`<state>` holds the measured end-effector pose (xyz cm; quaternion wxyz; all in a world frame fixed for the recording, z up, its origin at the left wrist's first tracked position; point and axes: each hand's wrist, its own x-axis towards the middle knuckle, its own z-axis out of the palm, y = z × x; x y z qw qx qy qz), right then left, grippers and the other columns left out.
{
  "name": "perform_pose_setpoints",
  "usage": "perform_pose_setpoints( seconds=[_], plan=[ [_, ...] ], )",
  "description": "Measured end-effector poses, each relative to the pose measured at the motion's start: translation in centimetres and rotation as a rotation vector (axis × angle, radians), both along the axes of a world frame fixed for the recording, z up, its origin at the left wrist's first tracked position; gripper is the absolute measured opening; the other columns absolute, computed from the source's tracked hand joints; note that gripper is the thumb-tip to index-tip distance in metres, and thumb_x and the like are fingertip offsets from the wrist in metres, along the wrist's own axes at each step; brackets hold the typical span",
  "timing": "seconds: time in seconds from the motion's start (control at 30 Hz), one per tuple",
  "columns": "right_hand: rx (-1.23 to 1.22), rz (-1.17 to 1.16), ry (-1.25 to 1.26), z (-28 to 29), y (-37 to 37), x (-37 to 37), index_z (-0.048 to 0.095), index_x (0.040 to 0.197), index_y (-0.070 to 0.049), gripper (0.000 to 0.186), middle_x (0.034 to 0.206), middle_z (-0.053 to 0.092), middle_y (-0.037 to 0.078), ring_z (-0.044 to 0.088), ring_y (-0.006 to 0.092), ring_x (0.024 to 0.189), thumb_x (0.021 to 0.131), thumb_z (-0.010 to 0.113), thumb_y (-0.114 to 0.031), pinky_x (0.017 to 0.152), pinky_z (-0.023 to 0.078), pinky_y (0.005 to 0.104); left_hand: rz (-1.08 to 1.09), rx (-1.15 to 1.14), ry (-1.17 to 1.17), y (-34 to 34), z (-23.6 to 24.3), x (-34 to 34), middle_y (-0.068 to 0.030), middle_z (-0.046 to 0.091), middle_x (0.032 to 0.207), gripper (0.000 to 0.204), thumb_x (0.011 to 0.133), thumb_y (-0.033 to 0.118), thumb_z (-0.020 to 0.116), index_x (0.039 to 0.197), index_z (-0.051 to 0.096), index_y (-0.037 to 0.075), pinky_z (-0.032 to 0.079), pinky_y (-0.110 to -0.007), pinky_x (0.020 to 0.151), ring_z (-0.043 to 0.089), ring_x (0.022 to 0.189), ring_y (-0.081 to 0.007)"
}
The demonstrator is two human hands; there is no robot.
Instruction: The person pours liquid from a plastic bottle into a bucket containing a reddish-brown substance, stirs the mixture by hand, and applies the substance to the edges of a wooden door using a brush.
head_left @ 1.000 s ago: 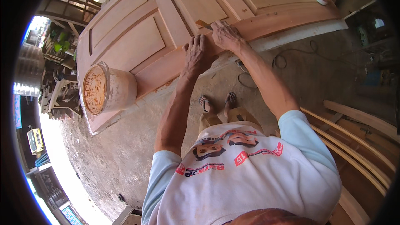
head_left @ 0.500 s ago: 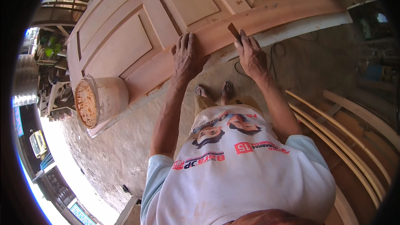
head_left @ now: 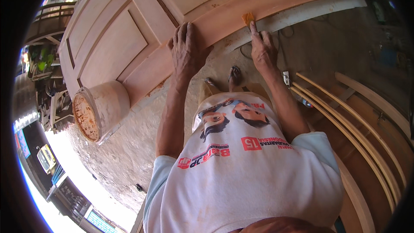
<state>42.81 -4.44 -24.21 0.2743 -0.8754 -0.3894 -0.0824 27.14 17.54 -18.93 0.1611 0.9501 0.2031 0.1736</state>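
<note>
A panelled wooden door (head_left: 113,54) lies flat in front of me. My left hand (head_left: 186,54) rests on its near edge rail, fingers stretched over the wood and thumb apart, holding nothing. Further right, my right hand (head_left: 263,49) grips a small flat orange-brown piece (head_left: 247,18) at the rail's edge, index finger stretched along it. Whether this is a scraper or folded sandpaper I cannot tell. To the left, a white bucket (head_left: 113,102) smeared with reddish-brown paste sits tipped toward the left in this view, at the door's near corner.
A pale strip (head_left: 297,16) runs below the door's near edge. Several long curved-looking wooden strips (head_left: 345,125) lie at the right. Dark cables loop on the floor beyond my right hand. Timber frames (head_left: 49,21) stand at the far left.
The flat piece in my right hand has turned from edge-on to show its orange face, and now meets the rail's edge. The view has shifted slightly; my left hand stays on the rail.
</note>
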Motion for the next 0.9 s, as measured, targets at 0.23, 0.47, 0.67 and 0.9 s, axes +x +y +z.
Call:
perform_pose_setpoints(
  seconds=[0.23, 0.47, 0.67, 0.9],
  plan=[
    [0.032, -0.017, 0.110, 0.5, -4.8, -3.6, 0.063, 0.148, -0.011, 0.044, 0.094, 0.059, 0.015, 0.065, 0.0356, 0.089, 0.104, 0.062, -0.009, 0.073, 0.055, 0.0472, -0.028, -0.007, -0.032, 0.3, -0.1, -0.1, -0.0217, 0.048, 0.152, 0.096, 0.076, 0.030, 0.092, 0.152, 0.041, 0.000, 0.035, -0.057, 0.114, 0.043, 0.145, -0.0413],
    [0.332, -0.144, 0.636, 4.8, -5.9, -4.2, 0.066, 0.135, -0.001, 0.031, 0.098, 0.071, 0.013, 0.070, 0.0210, 0.082, 0.110, 0.056, -0.015, 0.073, 0.056, 0.0367, -0.061, -0.004, -0.072, 0.6, -0.8, -0.3, -0.0234, 0.048, 0.152, 0.094, 0.078, 0.031, 0.091, 0.151, 0.041, -0.001, 0.035, -0.058, 0.114, 0.042, 0.145, -0.0410],
    [0.543, -0.212, 0.800, 3.1, -3.5, -1.0, 0.068, 0.117, 0.001, 0.030, 0.093, 0.071, 0.007, 0.068, 0.0130, 0.078, 0.112, 0.055, -0.025, 0.067, 0.055, 0.0308, -0.038, 0.019, -0.043, 0.5, -0.7, -0.2, -0.0232, 0.047, 0.153, 0.093, 0.080, 0.035, 0.089, 0.151, 0.041, -0.001, 0.035, -0.058, 0.114, 0.042, 0.145, -0.0406],
    [0.468, -0.218, 0.754, 2.3, -1.2, 4.0, 0.064, 0.099, 0.000, 0.029, 0.071, 0.063, 0.003, 0.064, 0.0121, 0.062, 0.110, 0.059, -0.027, 0.057, 0.052, 0.0301, -0.029, 0.017, -0.037, 0.4, -0.9, -0.2, -0.0221, 0.047, 0.155, 0.094, 0.080, 0.036, 0.089, 0.153, 0.042, 0.001, 0.033, -0.058, 0.116, 0.041, 0.147, -0.0409]
  ],
)
